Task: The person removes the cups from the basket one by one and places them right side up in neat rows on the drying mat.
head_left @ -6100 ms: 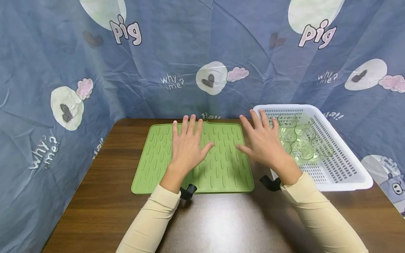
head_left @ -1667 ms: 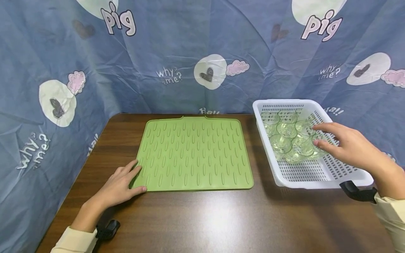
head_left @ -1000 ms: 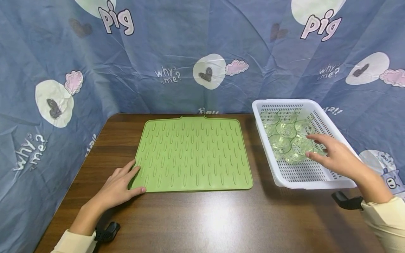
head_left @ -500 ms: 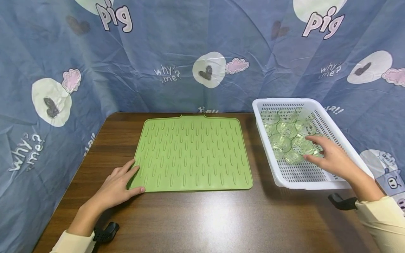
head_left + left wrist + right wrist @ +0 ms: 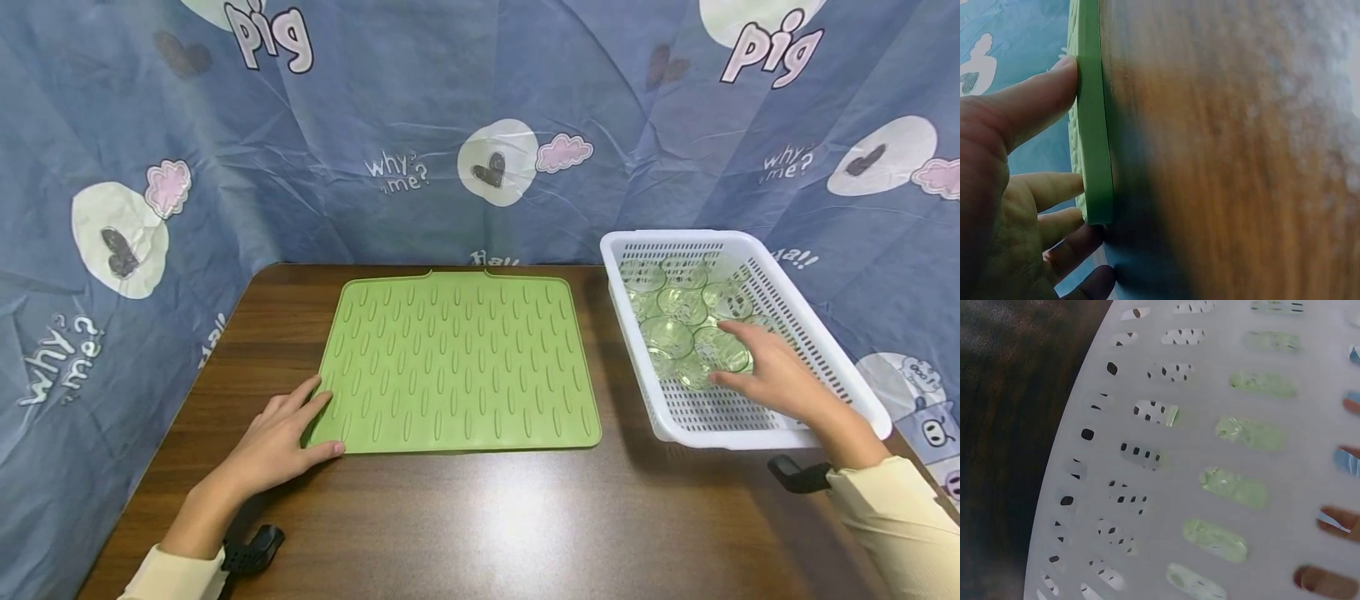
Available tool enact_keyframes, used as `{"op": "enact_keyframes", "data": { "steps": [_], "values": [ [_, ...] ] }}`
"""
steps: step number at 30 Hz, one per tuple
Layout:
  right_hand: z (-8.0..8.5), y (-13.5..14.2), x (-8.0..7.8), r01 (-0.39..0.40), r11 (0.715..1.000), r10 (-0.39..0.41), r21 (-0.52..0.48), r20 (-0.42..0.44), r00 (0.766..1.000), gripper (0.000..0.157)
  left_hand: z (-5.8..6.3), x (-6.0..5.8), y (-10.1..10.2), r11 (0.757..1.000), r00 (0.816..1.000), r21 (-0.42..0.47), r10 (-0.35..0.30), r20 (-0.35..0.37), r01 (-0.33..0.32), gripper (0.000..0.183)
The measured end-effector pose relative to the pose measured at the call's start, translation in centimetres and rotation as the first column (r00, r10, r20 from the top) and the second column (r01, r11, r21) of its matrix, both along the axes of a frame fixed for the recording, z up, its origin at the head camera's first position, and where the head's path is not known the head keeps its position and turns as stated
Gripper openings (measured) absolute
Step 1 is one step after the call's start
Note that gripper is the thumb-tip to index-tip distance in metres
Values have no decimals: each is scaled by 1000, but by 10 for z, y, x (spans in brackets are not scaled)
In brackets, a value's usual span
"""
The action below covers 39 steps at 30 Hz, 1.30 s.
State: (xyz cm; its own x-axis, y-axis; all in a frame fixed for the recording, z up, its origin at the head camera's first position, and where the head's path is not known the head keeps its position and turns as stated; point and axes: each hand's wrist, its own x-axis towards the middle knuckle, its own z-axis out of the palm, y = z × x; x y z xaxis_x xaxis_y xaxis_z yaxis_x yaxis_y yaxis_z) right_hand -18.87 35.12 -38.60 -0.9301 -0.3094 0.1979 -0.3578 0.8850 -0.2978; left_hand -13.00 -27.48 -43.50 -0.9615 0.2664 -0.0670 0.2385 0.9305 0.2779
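Note:
A green ribbed silicone drying mat (image 5: 457, 367) lies on the table. My left hand (image 5: 273, 442) rests at its near left corner, thumb on the front edge and fingers along the left edge. In the left wrist view, the thumb and fingertips touch the side of the mat (image 5: 1092, 125). Several clear green drinking glasses (image 5: 667, 335) stand close together in a white slotted plastic basket (image 5: 720, 437). My right hand (image 5: 783, 375) reaches over the basket, thumb and index finger spread at either side of the front right glass (image 5: 716, 350). Basket slots (image 5: 1241, 487) fill the right wrist view, green glass showing through.
Beneath everything is a brown wood-grain table (image 5: 480, 525). A blue printed cloth (image 5: 405, 100) hangs behind it and along its left side. The basket's raised rim surrounds the glasses, right of the mat.
From above the mat, my left hand has gone to its near left corner and stays there. My right hand has come into the basket and shifted left and nearer toward the front right glass.

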Motion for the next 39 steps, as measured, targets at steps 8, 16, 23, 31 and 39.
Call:
{"op": "enact_keyframes", "data": {
  "steps": [8, 16, 23, 31, 39],
  "values": [
    [-1, 0, -3, 31, 998, -32, 49, 17, 999, 82, 3, -2, 2, 1000, 1000, -8, 1, 13, -1, 83],
    [0, -2, -4, 41, 998, -41, 54, 0, 999, 79, 3, -3, 2, 1000, 1000, -10, -4, 11, 4, 83],
    [0, -3, -4, 30, 998, -31, 54, 14, 999, 75, 4, -2, 3, 1000, 1000, -11, 0, 23, 0, 82],
    [0, -3, -2, 41, 998, -43, 41, 55, 998, 77, 5, -1, 5, 1000, 999, -12, 1, 37, 0, 83],
    [-2, -1, 0, 41, 999, -42, 15, 46, 998, 76, 8, -1, 6, 1000, 1000, -20, -4, 25, 5, 82]
  ]
}}
